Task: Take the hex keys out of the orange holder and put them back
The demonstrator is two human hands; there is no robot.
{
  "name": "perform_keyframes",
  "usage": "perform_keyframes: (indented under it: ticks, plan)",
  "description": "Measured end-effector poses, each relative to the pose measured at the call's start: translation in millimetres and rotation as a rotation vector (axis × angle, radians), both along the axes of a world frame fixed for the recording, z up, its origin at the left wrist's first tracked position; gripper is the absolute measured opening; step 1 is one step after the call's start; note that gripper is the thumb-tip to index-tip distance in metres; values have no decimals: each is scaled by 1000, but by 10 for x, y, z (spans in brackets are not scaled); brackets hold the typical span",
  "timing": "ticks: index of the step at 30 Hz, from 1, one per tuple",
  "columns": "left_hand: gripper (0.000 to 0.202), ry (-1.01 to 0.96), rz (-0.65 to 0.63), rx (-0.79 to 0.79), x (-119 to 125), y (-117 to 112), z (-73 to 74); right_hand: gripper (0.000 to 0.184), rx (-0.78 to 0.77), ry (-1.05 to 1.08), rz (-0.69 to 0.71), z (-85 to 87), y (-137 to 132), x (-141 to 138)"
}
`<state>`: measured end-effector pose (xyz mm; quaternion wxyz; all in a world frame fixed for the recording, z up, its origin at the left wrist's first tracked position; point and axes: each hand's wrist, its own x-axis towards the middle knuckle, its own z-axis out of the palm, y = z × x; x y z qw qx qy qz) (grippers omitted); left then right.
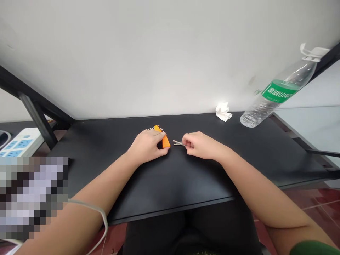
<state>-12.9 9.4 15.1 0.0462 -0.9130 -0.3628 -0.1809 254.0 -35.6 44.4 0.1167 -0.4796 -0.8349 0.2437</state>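
My left hand (148,146) is closed around a small orange holder (166,142), resting on the black tabletop (170,180). Several thin metal rods (151,128) stick out at the holder's far end; my fingers cover much of it. To the right, my right hand (198,144) pinches a few thin grey metal rods (178,143), whose tips point left toward the orange holder. A small gap separates these tips from the holder. The exact kind of rods is too small to make out.
A crumpled white tissue (223,112) lies near the wall at the back. Right of it stands a clear plastic bottle (278,92) with a green label. At the left are a white power strip (21,143), a blurred-out device (32,198) and a white cable (102,212).
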Motion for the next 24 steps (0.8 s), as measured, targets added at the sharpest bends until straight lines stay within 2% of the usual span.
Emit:
perform_keyframes:
  ticks: [5,13,18,21,24]
  plan:
    - [32,-72,-41,25,-10,-7,2,20,23,130,102,-1,2,11]
    - [34,-102,-50,35,-22,-18,12,19,24,205,81,53,3,88]
    - [33,-125,-101,81,-42,-30,15,22,-16,287,109,53,13,125]
    - [32,-135,-120,116,-31,-50,37,21,-140,343,75,57,25,136]
    - [28,-120,-143,137,29,-104,88,17,-385,460,-47,42,35,75]
